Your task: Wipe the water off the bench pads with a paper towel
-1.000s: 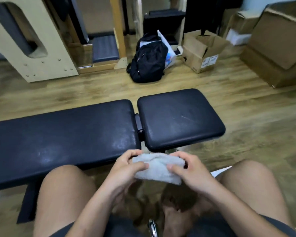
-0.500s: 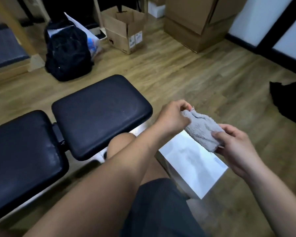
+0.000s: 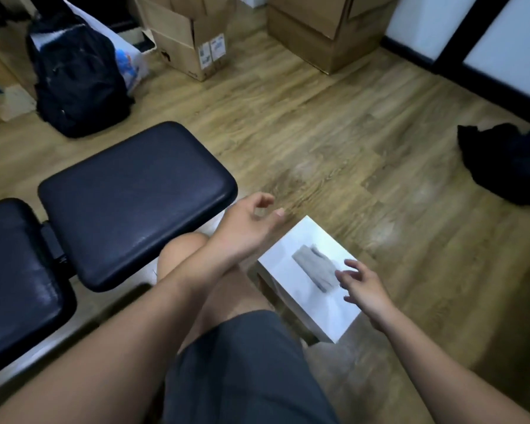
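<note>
From the head camera, the paper towel (image 3: 315, 270) lies in a crumpled grey wad on top of a white box (image 3: 291, 289) that sits on the wood floor (image 3: 334, 123), to the right of the person's knee. It looks a bit blurry, so I cannot tell if it is resting flat on the box. The right hand (image 3: 364, 289) is just beside the towel, with its fingers (image 3: 349, 264) spread and holding nothing; I cannot tell if a fingertip touches the towel. The left hand (image 3: 245, 228) hangs in the air above the knee, near the corner of the small bench pad (image 3: 135, 197). Its fingers are loosely curled and it holds nothing too. The long bench pad (image 3: 16, 286) is at the left edge, just beside the small one. Both pads are dark and shiny, with pale smears that may be water or just light. I think the towel is very light and soft, so it will squash and bend any way you grab it. It looks bunched and maybe damp, so it could tear if pulled hard. A good place to take hold is the thick middle of the wad, pinched from above with thumb and fingers, not by a thin loose edge. Farther back on the floor are a black backpack (image 3: 77, 75) and some cardboard boxes (image 3: 187, 47).
</note>
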A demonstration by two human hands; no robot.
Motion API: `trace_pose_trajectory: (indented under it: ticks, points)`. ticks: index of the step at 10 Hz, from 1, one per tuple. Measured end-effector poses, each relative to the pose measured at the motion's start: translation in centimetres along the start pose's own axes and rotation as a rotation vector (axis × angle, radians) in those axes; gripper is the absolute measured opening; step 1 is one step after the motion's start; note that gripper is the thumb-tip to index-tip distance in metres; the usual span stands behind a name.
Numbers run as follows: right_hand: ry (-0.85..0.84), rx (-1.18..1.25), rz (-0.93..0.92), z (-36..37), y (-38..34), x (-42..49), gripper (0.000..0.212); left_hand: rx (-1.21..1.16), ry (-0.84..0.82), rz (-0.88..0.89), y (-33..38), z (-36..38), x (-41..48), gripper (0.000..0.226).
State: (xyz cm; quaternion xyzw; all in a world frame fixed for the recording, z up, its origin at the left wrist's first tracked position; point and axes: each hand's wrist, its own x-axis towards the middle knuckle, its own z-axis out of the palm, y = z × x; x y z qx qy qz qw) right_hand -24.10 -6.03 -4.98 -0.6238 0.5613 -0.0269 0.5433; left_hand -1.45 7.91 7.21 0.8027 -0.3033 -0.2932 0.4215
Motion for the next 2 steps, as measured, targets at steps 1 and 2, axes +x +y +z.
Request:
trace_pose_trajectory:
  ticks: [1,2]
  points:
    - [-0.094,0.167,-0.255,1.0,-8.8,-0.2,0.031,-0.217,0.037,0.082,3.0,-4.6,-0.7,0.03]
    - [-0.203,0.244,-0.399,2.2,-14.7,-2.3,0.025,-0.269,0.067,0.12,3.7,-8.5,-3.1,0.037]
